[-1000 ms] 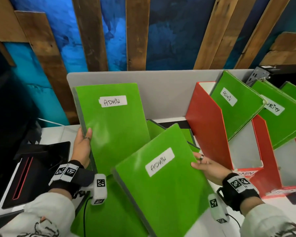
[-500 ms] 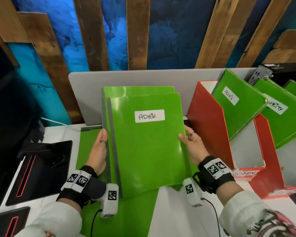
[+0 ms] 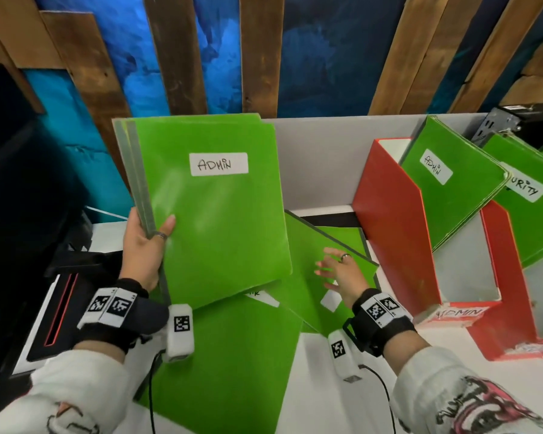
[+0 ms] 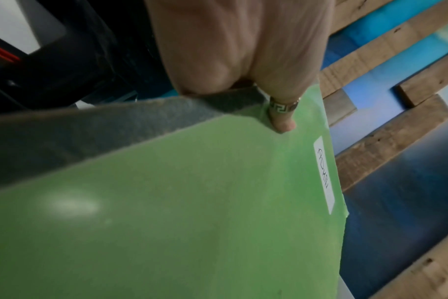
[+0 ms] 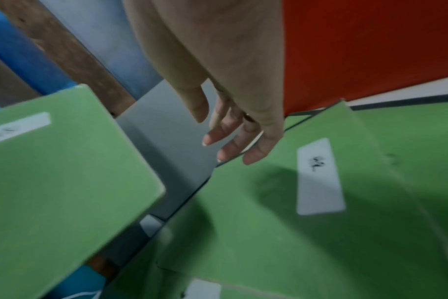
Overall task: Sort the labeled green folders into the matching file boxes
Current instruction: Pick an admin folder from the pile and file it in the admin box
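Now gripping two stacked ADMIN folders [image 3: 213,214] by the spine in the left hand [image 3: 145,245], thumb over the front cover, raised upright. Released from that stack since half a second ago, the right hand [image 3: 339,270], fingers spread and empty, hovering over the loose folders [image 3: 314,296] on the white surface [image 3: 314,371]. Probably gathering ADMIN folders before one trip to the red ADMIN file box [image 3: 395,233], just right of the pile and already holding one. Shown only from the right wrist: a white label [image 5: 320,178] on the nearest loose folder, writing too blurred to read. Shown only from the head: the box names.
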